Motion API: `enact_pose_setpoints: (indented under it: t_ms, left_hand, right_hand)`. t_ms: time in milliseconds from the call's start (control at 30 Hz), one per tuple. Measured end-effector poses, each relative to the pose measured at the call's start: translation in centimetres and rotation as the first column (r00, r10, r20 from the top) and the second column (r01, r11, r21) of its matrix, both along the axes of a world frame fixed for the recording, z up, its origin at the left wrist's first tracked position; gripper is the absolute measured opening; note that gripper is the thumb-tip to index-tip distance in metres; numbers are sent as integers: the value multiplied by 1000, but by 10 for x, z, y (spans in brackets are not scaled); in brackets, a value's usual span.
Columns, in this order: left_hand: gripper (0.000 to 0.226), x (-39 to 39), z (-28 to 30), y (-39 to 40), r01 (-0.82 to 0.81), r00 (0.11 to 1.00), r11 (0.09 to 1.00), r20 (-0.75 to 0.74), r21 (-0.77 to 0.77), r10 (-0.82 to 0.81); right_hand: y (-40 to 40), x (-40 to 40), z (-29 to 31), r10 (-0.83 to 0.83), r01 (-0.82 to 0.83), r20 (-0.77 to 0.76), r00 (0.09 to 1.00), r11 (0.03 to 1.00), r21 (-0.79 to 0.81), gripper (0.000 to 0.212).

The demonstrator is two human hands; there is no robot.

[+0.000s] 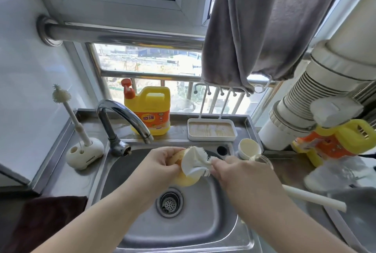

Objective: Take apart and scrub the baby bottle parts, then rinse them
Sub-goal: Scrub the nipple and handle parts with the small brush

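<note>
Above the sink [142, 222], just beyond its drain, the left hand [160, 161] pinches a yellow bottle part [186, 180] while the right hand [227, 171] curls around a white brush [195, 163] pressed against it. The part looks light, rigid and probably wet-slick; gripping its rim seems safest.
</note>
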State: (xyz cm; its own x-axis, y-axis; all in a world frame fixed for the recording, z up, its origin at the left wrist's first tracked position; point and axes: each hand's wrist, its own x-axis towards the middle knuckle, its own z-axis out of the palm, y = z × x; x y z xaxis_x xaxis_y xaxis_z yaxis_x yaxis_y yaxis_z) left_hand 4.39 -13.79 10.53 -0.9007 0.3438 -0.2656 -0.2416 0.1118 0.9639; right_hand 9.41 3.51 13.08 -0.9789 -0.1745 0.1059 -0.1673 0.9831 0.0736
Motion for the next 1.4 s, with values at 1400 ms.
enact_pose_setpoints:
  t_ms: [1400]
  left_hand:
    - [33, -8, -54, 68, 108, 994, 972, 34, -207, -103]
  right_hand:
    - [60, 43, -55, -251, 444, 378, 891, 654, -612, 29]
